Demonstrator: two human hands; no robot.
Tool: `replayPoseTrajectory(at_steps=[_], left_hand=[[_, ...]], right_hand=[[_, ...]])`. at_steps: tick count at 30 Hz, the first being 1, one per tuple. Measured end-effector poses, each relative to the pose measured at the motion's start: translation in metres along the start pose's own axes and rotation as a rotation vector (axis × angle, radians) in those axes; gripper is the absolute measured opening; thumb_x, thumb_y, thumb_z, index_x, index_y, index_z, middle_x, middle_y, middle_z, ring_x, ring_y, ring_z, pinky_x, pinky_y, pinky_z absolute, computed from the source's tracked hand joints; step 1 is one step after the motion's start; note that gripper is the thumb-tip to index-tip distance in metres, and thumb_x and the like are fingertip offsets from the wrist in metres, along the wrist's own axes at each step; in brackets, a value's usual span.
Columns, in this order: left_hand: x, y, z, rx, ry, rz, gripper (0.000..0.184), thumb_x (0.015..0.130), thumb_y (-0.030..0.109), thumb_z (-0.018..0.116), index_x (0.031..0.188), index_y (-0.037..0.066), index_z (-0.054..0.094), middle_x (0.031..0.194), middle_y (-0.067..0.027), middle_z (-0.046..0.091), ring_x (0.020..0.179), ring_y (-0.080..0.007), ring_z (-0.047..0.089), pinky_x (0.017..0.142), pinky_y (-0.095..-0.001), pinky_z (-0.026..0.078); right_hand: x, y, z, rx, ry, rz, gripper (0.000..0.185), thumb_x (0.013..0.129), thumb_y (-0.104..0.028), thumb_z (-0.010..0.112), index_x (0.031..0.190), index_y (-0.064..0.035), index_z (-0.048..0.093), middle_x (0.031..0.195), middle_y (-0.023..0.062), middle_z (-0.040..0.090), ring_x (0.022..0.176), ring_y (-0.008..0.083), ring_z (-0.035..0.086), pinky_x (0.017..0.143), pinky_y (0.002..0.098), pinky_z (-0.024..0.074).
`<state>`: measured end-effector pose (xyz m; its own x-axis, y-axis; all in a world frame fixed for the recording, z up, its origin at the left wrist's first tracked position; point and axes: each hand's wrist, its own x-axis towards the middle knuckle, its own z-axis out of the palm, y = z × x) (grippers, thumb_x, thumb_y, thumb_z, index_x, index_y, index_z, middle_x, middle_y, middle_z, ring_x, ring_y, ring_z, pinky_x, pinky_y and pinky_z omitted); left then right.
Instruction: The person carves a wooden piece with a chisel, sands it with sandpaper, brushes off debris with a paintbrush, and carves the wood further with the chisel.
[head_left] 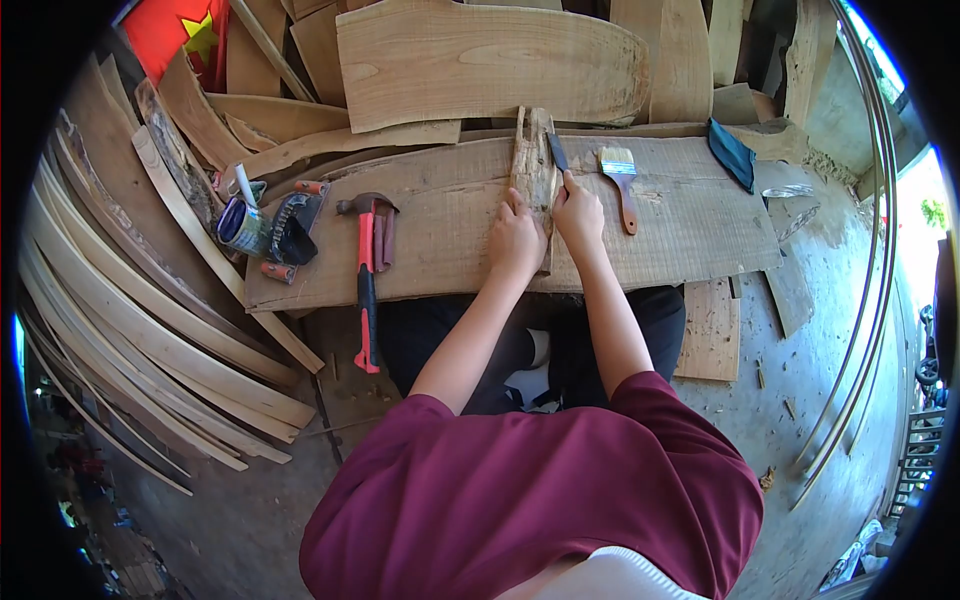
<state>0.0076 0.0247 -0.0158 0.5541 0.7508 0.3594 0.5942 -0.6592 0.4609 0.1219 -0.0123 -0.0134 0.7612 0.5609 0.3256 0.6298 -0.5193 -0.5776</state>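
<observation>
A narrow, rough-surfaced strip of wood (533,150) lies lengthwise across a wide board (450,220). My left hand (517,238) is closed around its near part. In my right hand (579,212) is a flat-bladed tool (557,151) with a dark blade pointing away from me along the strip's right edge; the fingers hide its handle, and I cannot tell its exact kind. To the right of that hand lies a paintbrush (621,187) with pale bristles and a brown handle. A red and black claw hammer (366,285) rests to the left, its handle overhanging the board's near edge.
Reddish-brown sticks (384,240) lie beside the hammer. At the board's left end are a can (240,228) and a black object with orange ends (292,232). Dark teal cloth (732,155) sits at the right. Curved wood strips (150,320) crowd the left; planks (490,60) stand behind.
</observation>
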Motion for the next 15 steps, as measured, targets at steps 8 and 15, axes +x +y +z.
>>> replayPoseTrajectory(at_steps=[8,15], left_hand=[[-0.002,0.0,0.001,0.018,0.01,-0.004,0.052,0.091,0.02,0.045,0.134,-0.009,0.037,0.105,-0.0276,0.058,0.086,-0.0399,0.064,0.072,-0.0466,0.053],[-0.001,-0.002,0.003,0.025,0.015,0.004,0.052,0.091,0.021,0.044,0.135,-0.008,0.037,0.11,-0.0272,0.057,0.088,-0.0396,0.064,0.073,-0.0469,0.053]], right_hand=[[-0.023,-0.013,-0.041,-0.179,-0.099,0.019,0.035,0.086,-0.022,0.057,0.119,-0.0097,0.061,0.082,0.0206,0.067,0.078,0.0372,0.067,0.068,0.0459,0.0539],[-0.006,-0.01,-0.03,-0.216,-0.042,0.003,0.022,0.081,-0.021,0.062,0.099,-0.0075,0.066,0.081,0.0178,0.067,0.077,0.0358,0.066,0.068,0.045,0.0533]])
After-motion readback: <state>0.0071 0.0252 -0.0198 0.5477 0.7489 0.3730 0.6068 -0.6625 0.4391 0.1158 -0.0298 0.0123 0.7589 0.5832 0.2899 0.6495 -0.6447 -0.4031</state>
